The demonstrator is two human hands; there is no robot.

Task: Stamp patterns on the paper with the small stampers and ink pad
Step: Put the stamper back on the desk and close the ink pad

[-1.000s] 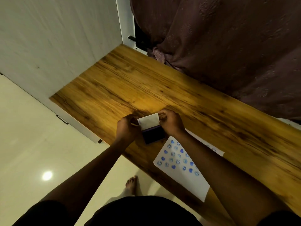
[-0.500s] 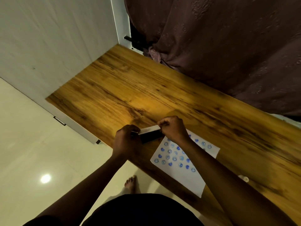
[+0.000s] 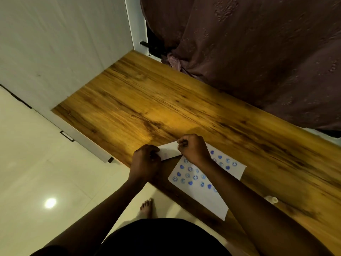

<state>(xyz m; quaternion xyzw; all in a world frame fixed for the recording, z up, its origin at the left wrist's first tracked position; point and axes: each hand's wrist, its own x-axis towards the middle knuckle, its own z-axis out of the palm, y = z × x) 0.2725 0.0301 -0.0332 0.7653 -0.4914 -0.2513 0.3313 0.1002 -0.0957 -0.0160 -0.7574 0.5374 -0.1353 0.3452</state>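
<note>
A: Ink pad [image 3: 170,153], lid down, at the paper's [image 3: 206,193] ten o'clock corner on the table [image 3: 140,100]. Left hand [image 3: 145,163] grips one end, right hand [image 3: 193,149] pinches the other

B: Looks light, rigid, slick plastic; take it by the short edges. Paper's flimsy, already well stamped. Small stamper [image 3: 272,199] lies at four o'clock

Both bare forearms reaching forward and converging, left hand [image 3: 145,161] curled knuckles-up with fingers tucked under, right hand [image 3: 193,148] just beside it, fingertips pinched together, a bare foot [image 3: 146,207] below, between the arms
</note>
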